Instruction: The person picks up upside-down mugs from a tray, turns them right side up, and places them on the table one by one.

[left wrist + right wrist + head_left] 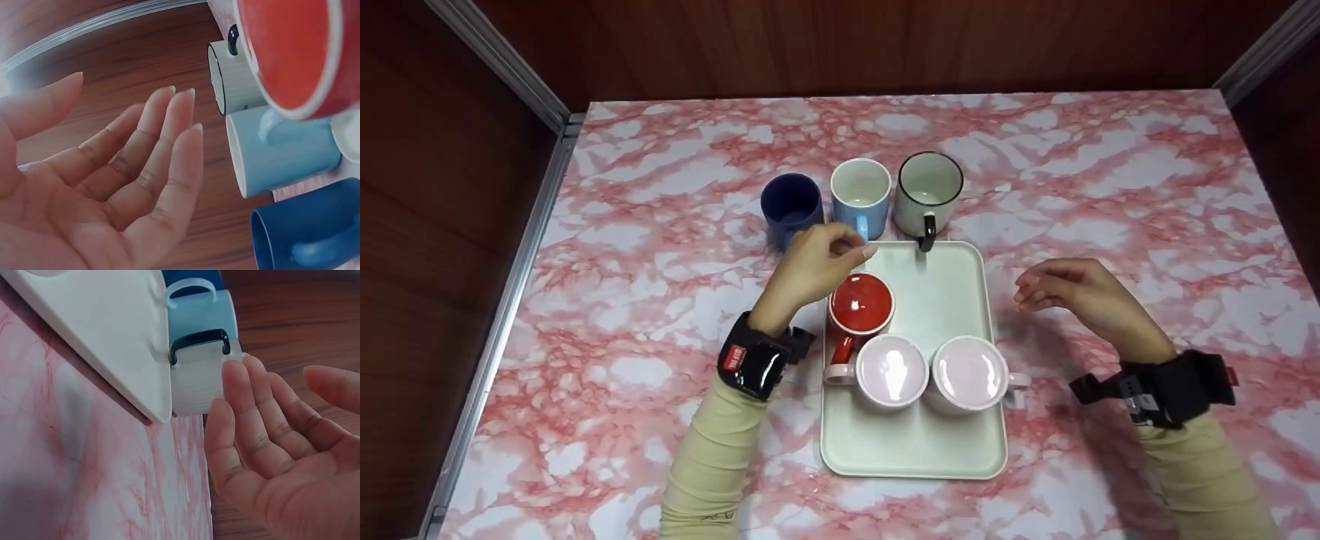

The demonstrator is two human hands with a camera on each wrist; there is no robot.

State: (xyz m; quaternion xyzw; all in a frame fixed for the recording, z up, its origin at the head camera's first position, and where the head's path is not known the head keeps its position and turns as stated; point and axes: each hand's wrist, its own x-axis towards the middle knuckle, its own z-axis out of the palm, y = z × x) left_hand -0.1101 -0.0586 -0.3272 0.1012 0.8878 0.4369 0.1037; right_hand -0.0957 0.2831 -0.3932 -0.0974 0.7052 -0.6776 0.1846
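Head view: pink marbled surface [1110,172] carries white tray [945,292]; on it a red mug [861,304] at 10 o'clock, two pink mugs at centre. Navy, light-blue [860,193], white mugs line up at tray's 12 o'clock. Left hand [817,262] hovers relaxed, empty, near red mug; right hand [1076,292] relaxed, empty, at tray's 3 o'clock.

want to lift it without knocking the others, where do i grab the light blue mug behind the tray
Take the light blue mug by its handle, which points toward you at the tray's far edge. Come from the near side with the left hand, already closest. The navy mug and white mug crowd its sides, so a side grip looks tight.
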